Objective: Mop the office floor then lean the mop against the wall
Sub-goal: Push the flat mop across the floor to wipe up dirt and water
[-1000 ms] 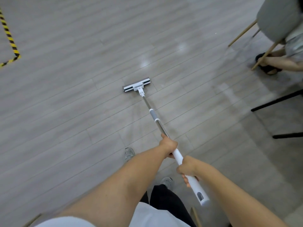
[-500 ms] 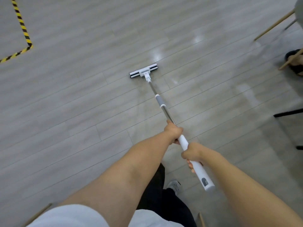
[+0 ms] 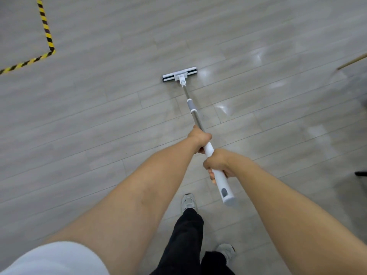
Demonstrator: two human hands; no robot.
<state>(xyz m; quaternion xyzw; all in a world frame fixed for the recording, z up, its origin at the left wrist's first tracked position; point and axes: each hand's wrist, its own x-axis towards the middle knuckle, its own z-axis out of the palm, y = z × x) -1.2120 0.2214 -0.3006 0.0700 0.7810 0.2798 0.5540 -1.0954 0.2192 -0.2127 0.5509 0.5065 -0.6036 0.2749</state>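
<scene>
Head view shows the left hand and, just behind it, the right hand both clenched around the white mop handle, its flat head resting on the grey plank floor well ahead of them.

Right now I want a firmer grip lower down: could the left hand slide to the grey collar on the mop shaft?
Probably yes. The left hand already holds the shaft just below the grey collar, and only bare metal tube lies between them; nothing blocks the slide.
</scene>
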